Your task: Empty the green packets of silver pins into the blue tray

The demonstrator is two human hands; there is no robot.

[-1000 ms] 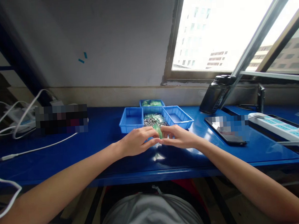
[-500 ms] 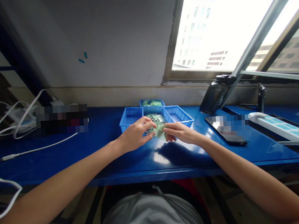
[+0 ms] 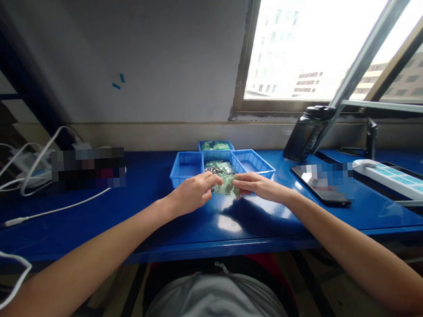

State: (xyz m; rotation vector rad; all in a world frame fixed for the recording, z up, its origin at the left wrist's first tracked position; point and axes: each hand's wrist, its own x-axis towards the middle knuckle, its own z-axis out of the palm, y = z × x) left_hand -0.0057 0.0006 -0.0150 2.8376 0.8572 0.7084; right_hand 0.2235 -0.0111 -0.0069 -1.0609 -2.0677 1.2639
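Observation:
A small clear, greenish plastic bag (image 3: 228, 186) hangs between my hands, over the near edge of the middle blue bin. My right hand (image 3: 258, 186) pinches its right side between thumb and fingers. On the other side, my left hand (image 3: 194, 192) has its thumb and fingertips drawn together close to the bag. What those fingers hold, if anything, is too small to make out. Behind the bag, the middle bin (image 3: 216, 155) contains a heap of small dark metallic pieces and clear greenish plastic (image 3: 219, 167).
Blue bins flank the middle one at left (image 3: 186, 165) and right (image 3: 252, 160); another bin (image 3: 216, 143) behind holds green packets. To the right are a phone (image 3: 318, 185), a black bottle (image 3: 306, 133) and a power strip (image 3: 395, 178). White cables (image 3: 63, 203) lie left.
My left hand's spread fingers have closed into a pinch by the bag. My right hand stays nearly in place, its fingers drawn in more around the bag.

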